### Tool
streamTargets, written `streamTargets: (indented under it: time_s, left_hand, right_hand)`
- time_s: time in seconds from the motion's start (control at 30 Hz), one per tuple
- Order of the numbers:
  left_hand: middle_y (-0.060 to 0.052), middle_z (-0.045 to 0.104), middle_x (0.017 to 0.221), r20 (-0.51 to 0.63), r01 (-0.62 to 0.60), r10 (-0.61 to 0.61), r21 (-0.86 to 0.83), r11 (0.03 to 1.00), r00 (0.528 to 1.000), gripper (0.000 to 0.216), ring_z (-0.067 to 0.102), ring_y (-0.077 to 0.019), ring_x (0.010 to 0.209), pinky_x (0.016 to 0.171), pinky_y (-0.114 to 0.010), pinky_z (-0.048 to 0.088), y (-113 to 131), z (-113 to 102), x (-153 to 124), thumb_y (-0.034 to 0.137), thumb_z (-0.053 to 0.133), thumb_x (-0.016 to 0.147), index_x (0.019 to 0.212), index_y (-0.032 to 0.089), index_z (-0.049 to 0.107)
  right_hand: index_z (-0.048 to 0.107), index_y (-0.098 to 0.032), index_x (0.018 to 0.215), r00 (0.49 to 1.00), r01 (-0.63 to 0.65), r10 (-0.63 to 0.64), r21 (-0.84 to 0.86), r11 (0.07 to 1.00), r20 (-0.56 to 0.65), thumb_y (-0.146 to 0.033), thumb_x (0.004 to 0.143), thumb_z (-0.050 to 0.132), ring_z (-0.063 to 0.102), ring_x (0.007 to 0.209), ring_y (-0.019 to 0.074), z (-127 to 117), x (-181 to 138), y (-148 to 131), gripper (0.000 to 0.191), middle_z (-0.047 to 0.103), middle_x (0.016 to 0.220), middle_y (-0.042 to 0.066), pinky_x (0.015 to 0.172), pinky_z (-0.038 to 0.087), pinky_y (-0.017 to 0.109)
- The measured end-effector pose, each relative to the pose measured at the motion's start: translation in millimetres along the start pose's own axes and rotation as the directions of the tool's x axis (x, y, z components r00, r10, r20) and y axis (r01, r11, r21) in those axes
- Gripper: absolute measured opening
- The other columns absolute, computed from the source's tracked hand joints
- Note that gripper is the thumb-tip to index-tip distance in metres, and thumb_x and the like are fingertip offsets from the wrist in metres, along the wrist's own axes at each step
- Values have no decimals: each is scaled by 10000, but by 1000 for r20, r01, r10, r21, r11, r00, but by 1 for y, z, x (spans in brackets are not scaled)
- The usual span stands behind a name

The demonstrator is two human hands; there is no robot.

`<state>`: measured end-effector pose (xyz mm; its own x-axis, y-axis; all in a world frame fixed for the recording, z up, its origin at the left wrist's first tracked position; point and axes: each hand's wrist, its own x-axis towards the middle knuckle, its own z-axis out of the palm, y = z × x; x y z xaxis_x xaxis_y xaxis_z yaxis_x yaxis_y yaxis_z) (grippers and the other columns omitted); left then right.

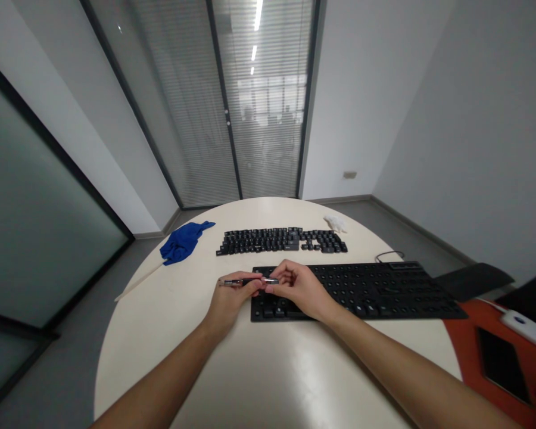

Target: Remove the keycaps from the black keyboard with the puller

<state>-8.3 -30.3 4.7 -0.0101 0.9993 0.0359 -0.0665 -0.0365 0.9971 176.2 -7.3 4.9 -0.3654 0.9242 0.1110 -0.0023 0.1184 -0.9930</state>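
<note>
My left hand (229, 301) pinches a slim black-and-silver pen (233, 282), which lies level across the fingers. The fingertips of my right hand (300, 289) close on the silver end of the same pen. Both hands are close together over the left part of a black keyboard base (366, 292), most of whose keycaps are off. A few caps still sit in its lower left corner, partly behind my right hand. Beyond it, loose black keycaps (261, 240) stand in keyboard-like rows on the table.
The round cream table (250, 369) bears a blue cloth (183, 243) on a pale stick (138, 283) at left, and a crumpled white tissue (336, 224) at the back right. Beside the table, an orange surface (467, 339) carries a dark phone (502, 364) and a white power strip (527, 329).
</note>
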Motion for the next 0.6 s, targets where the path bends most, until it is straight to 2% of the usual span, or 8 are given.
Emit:
streamTargets:
  time_s: [0.17, 0.37, 0.5, 0.6]
  left_hand:
    - [-84, 777, 831, -9, -48, 48, 13, 999, 999, 261, 718, -201, 767, 681, -263, 569, -5, 0, 1, 346, 826, 671, 833, 147, 775]
    - [-78, 774, 827, -37, -58, 58, 18, 998, 998, 281, 722, -204, 764, 658, -267, 579, -7, 1, 2, 363, 814, 691, 866, 149, 767]
    - [-77, 772, 798, -34, 0, -1, -1, 1000, 999, 300, 728, -200, 755, 669, -261, 583, -2, 4, 0, 361, 828, 677, 871, 141, 763]
    - [-87, 772, 802, -16, 16, -16, -12, 1000, 1000, 308, 734, -206, 769, 665, -257, 581, 1, 6, -2, 367, 824, 690, 878, 133, 757]
  right_hand:
    - [615, -178, 885, 996, 20, -17, -29, 999, 88, -417, 666, 838, 623, 632, 116, -4, -3, -4, 394, 683, 768, 1, 596, 491, 240]
    - [675, -160, 956, 995, 68, -62, -73, 995, 84, -419, 790, 735, 696, 743, 157, -6, -4, -6, 313, 744, 878, 62, 713, 560, 299]
    - [683, -178, 978, 987, 154, -142, -209, 966, 75, -361, 856, 678, 722, 862, 184, -6, -7, -5, 220, 758, 969, 69, 801, 567, 317]
    - [680, -181, 977, 988, 155, -153, -319, 935, 32, -346, 871, 667, 722, 813, 186, -6, -9, -6, 196, 761, 915, 65, 751, 567, 310]
